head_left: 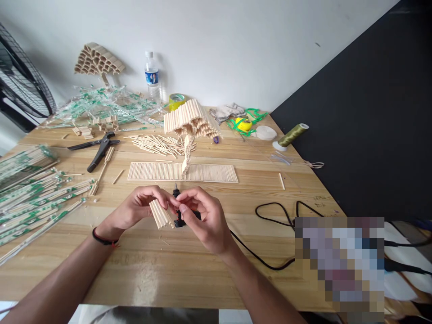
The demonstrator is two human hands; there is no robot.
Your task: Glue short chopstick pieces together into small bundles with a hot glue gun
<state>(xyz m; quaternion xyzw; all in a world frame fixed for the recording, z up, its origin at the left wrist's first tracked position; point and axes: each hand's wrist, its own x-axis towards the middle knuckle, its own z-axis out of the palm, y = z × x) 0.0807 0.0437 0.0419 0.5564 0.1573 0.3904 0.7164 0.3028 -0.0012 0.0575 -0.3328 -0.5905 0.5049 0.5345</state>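
Sticks (161,214), short, pale, side by side

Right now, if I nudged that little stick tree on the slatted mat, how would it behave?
The stick tree would probably tip: a wide crown on a thin trunk. Likely light, being small wooden sticks, and perhaps fragile.

Stick mat (209,173): behind the stick bundle (161,213) and glue gun (178,215).
Pliers (97,150): left of the mat.
Thread spool (293,134): right of the mat.
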